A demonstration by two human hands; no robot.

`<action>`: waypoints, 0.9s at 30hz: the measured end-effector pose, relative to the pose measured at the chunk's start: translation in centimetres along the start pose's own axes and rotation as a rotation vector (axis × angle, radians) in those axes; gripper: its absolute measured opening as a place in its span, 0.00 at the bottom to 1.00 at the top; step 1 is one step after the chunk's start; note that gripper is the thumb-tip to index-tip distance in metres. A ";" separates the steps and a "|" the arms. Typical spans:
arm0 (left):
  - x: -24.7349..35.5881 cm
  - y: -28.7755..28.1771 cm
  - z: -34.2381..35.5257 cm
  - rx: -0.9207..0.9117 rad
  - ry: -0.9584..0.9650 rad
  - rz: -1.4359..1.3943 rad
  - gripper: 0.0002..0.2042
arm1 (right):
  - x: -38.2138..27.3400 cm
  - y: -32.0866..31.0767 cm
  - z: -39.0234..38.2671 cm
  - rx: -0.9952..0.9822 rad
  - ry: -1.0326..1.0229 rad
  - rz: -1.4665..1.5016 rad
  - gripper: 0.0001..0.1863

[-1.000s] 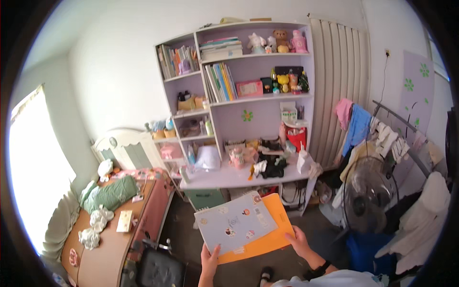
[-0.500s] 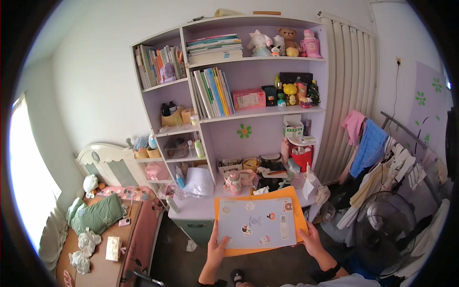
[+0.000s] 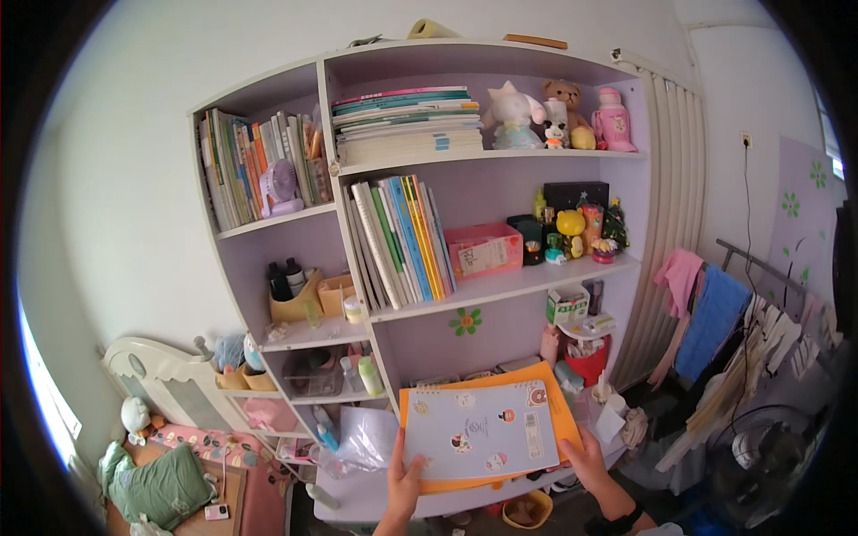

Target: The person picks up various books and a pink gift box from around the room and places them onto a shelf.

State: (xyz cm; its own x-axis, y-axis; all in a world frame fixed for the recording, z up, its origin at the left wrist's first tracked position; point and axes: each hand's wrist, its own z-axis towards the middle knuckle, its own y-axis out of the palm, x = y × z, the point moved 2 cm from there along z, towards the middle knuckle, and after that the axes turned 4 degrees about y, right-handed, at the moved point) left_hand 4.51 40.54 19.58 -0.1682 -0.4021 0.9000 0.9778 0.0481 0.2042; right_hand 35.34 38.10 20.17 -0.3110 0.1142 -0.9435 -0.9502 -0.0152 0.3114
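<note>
Between my two hands is a grey-lilac spiral notebook (image 3: 474, 431) with cartoon stickers on its cover, lying on top of an orange folder or larger book (image 3: 559, 402). My left hand (image 3: 404, 472) grips the left edge, thumb over the cover. On the right side, my right hand (image 3: 590, 460) holds the orange edge, its fingers hidden underneath. The pair is held flat and slightly tilted above a pale desk (image 3: 384, 496). Ahead stands a white and lilac shelf unit (image 3: 492, 163), whose middle shelf carries a row of upright books (image 3: 398, 241) at its left end.
Stacked books (image 3: 407, 125) and plush toys (image 3: 517, 116) fill the top shelf. A pink box (image 3: 485, 252) sits by small figurines. A bubble-wrap bag (image 3: 368, 438) lies on the desk. At left is a bed (image 3: 259, 482); at right, a clothes rack (image 3: 760, 268) and black fan (image 3: 760, 456).
The shelf unit now looks larger and nearer, and the view is raised toward it. My hands still hold the notebook and orange piece, which now cover more of the desk.
</note>
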 end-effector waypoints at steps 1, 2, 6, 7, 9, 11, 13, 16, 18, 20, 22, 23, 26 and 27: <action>0.7 -0.2 1.9 0.002 0.004 -0.004 0.29 | -0.5 0.6 1.5 -0.003 -0.003 -0.004 0.24; 1.2 -0.2 3.5 -0.025 0.023 0.010 0.29 | -1.3 0.9 2.6 0.010 -0.095 -0.188 0.27; 3.9 0.4 9.4 -0.046 0.103 0.061 0.28 | -5.2 3.8 7.2 -0.014 -0.523 -0.201 0.40; 4.4 0.5 10.8 -0.042 0.147 0.072 0.28 | -6.1 4.0 8.2 -0.013 -0.517 -0.201 0.40; 6.4 1.9 13.2 -0.047 0.174 0.025 0.27 | -8.0 3.8 9.6 -0.205 -0.448 -0.314 0.49; 8.6 2.5 15.4 -0.039 0.209 -0.008 0.25 | -10.3 3.9 10.8 -0.169 -0.339 -0.252 0.43; 10.8 2.4 17.4 -0.110 0.222 0.114 0.20 | -11.8 3.2 13.5 -0.258 -0.414 -0.664 0.29; 15.2 2.8 20.5 -0.088 0.271 0.134 0.17 | -16.1 6.4 15.8 -0.280 -0.476 -0.413 0.19; 18.7 3.2 21.9 -0.064 0.311 0.158 0.17 | -18.8 7.8 17.3 -0.297 -0.561 -0.427 0.19; 20.8 4.7 24.1 -0.070 0.335 0.145 0.17 | -21.9 8.0 18.5 -0.259 -0.797 -0.529 0.19; 23.7 5.4 25.4 -0.080 0.388 0.115 0.18 | -24.1 8.6 20.4 -0.297 -0.804 -0.427 0.18; 25.3 5.9 26.0 -0.071 0.394 0.117 0.18 | -25.4 9.1 21.2 -0.329 -0.807 -0.334 0.18; 29.4 7.1 29.5 -0.044 0.407 0.079 0.19 | -30.1 10.6 23.4 -0.300 -0.865 -0.378 0.16; 30.2 7.3 31.4 -0.047 0.416 0.059 0.20 | -31.4 11.1 24.5 -0.284 -0.923 -0.376 0.16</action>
State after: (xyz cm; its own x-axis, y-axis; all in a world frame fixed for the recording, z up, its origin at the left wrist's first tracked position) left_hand 2.66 57.48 60.32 -0.0559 -0.7349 0.6758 0.9905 0.0444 0.1301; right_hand 35.05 58.64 56.04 0.0298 0.8752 -0.4829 -0.9898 -0.0415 -0.1363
